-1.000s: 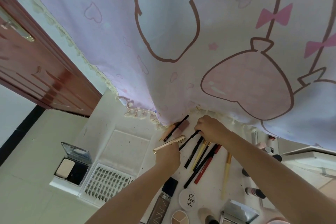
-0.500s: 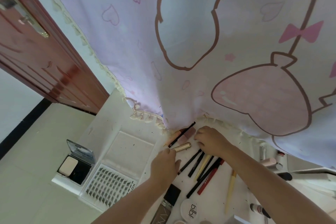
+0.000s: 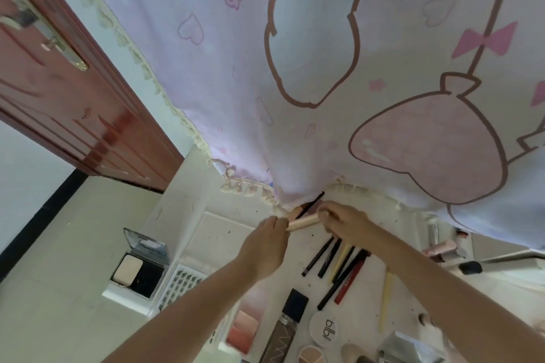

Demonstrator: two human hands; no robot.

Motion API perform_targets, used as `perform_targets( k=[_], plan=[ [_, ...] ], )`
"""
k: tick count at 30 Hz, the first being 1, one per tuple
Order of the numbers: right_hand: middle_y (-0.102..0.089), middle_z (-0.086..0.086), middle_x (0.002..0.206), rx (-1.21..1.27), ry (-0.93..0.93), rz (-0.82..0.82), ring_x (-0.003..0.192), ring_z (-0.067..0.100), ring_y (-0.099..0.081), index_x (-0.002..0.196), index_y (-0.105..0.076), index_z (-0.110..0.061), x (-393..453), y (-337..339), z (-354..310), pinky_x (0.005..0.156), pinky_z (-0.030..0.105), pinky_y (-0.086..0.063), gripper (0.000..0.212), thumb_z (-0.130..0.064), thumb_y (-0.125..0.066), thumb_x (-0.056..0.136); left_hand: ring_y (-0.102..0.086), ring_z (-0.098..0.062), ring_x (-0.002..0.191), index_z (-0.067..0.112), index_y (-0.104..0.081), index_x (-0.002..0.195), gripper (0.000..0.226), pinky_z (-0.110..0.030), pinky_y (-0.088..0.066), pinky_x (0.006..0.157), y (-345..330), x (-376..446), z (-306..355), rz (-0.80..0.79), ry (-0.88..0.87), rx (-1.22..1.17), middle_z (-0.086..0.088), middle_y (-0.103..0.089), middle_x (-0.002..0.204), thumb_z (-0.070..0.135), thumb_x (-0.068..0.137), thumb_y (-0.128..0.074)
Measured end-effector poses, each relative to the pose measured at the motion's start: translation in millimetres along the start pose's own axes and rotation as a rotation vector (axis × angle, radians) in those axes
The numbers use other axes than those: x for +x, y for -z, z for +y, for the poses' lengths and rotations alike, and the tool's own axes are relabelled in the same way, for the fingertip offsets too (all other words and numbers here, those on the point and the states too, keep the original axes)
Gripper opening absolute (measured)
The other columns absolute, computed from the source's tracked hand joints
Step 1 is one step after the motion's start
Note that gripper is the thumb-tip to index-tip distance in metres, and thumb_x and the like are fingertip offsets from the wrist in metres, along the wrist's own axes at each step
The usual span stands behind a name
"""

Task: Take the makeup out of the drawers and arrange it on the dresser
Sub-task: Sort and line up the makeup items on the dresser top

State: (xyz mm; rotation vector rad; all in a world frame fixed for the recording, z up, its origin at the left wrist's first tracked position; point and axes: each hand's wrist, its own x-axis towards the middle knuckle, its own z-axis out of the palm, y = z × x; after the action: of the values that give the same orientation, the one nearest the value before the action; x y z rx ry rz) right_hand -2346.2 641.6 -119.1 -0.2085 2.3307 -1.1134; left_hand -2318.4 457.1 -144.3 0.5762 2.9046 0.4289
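Hands meet at twelve o'clock on the white dresser top [image 3: 182,200]: left hand [image 3: 262,247] and right hand [image 3: 348,224] each pinch the slim gold-beige tube [image 3: 303,222]. Arranging step, I judge; next, lay it beside the row of pencils [image 3: 339,262] at five o'clock.

pink cartoon curtain [image 3: 324,68]; red-brown door [image 3: 59,97], brass handle [image 3: 38,26]

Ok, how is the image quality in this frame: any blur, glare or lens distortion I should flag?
Head view: strong wide-angle bending, the door edge and curtain hem lean steeply; glare streaks on the door's glossy panel; soft even light, faint shadows; slight blur around the left hand, right hand and the gold tube between them.
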Motion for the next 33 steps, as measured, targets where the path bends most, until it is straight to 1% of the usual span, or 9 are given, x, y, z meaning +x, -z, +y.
perform_targets(
  k=[3,6,10,13,18,23,28,30,33],
  plan=[
    [-0.048,0.002,0.065,0.121,-0.055,0.201,0.058,0.015,-0.045,0.082,-0.054,-0.004,-15.7,10.0,-31.6,0.058,0.024,-0.039,0.036,-0.03,-0.035,0.097,-0.053,-0.012,0.046,0.012,-0.055,0.075,0.027,-0.016,-0.034,0.038,33.7,6.2,6.7,0.157,-0.163,0.086,0.001,-0.056,0.059,0.029,0.085,-0.037],
    [-0.034,-0.01,0.036,0.247,-0.051,0.444,0.035,0.004,-0.032,0.058,-0.035,-0.011,-30.0,20.4,-58.9,0.04,0.015,-0.025,0.041,-0.025,-0.039,0.097,-0.042,-0.006,0.028,0.015,-0.051,0.06,0.033,-0.01,-0.012,0.029,75.7,13.5,21.0,0.201,-0.226,0.184,0.004,-0.047,0.04,0.035,0.082,-0.037],
    [-0.046,-0.013,0.035,0.228,0.148,0.659,0.034,0.002,-0.041,0.062,-0.045,-0.019,-65.4,41.3,-99.5,0.036,0.01,-0.028,0.031,-0.01,-0.039,0.091,-0.035,-0.004,0.045,0.022,-0.04,0.07,0.03,-0.014,-0.022,0.044,119.3,11.6,36.7,0.047,-0.332,-0.18,0.01,-0.037,0.056,0.024,0.099,-0.033],
    [-0.044,-0.011,0.05,0.008,0.345,0.673,0.045,0.004,-0.045,0.073,-0.042,-0.035,-92.8,56.9,-129.5,0.044,0.014,-0.034,0.016,-0.026,-0.042,0.086,-0.036,0.0,0.046,0.026,-0.037,0.065,0.035,-0.012,-0.029,0.048,157.3,6.7,42.0,-0.108,-0.301,-0.558,0.007,-0.038,0.058,0.016,0.099,-0.033],
    [-0.058,-0.012,0.077,0.006,0.305,0.546,0.063,0.011,-0.057,0.09,-0.046,-0.036,-107.0,82.1,-156.2,0.058,0.025,-0.049,0.016,-0.022,-0.041,0.095,-0.033,-0.003,0.05,0.017,-0.036,0.08,0.024,-0.016,-0.028,0.048,202.2,14.1,37.3,0.092,-0.376,-0.131,0.01,-0.035,0.06,0.03,0.099,-0.03],
    [-0.044,-0.006,0.031,0.01,0.184,0.542,0.026,0.003,-0.032,0.06,-0.046,-0.011,-111.1,90.4,-170.3,0.037,0.015,-0.029,0.042,-0.027,-0.034,0.097,-0.042,-0.016,0.058,0.013,-0.048,0.089,0.038,-0.023,-0.025,0.047,216.0,18.0,40.2,0.325,-0.505,0.073,0.003,-0.051,0.067,0.046,0.096,-0.03],
    [-0.058,0.0,0.084,0.134,0.456,0.565,0.067,0.0,-0.062,0.091,-0.051,-0.028,-112.7,98.8,-175.0,0.065,0.015,-0.051,0.035,0.007,-0.047,0.088,-0.045,-0.019,0.065,0.014,-0.042,0.089,0.027,-0.021,-0.028,0.051,237.4,28.2,37.9,0.245,-0.454,-0.019,0.007,-0.039,0.063,0.036,0.098,-0.028],
    [-0.059,0.0,0.091,0.145,0.391,0.53,0.064,0.004,-0.064,0.099,-0.048,-0.034,-110.9,100.7,-181.7,0.061,0.019,-0.052,0.03,-0.006,-0.05,0.089,-0.045,-0.019,0.066,0.015,-0.038,0.087,0.026,-0.026,-0.03,0.055,243.1,30.2,39.7,0.27,-0.436,0.03,0.009,-0.036,0.062,0.036,0.098,-0.028],
    [-0.058,0.003,0.059,0.024,0.229,0.627,0.034,0.004,-0.05,0.078,-0.049,-0.023,-105.1,105.9,-191.0,0.041,0.02,-0.04,0.022,-0.026,-0.038,0.096,-0.044,-0.019,0.065,0.016,-0.041,0.091,0.026,-0.026,-0.033,0.06,250.1,33.9,45.1,0.28,-0.444,0.109,0.009,-0.033,0.062,0.037,0.098,-0.027]
  ],
)
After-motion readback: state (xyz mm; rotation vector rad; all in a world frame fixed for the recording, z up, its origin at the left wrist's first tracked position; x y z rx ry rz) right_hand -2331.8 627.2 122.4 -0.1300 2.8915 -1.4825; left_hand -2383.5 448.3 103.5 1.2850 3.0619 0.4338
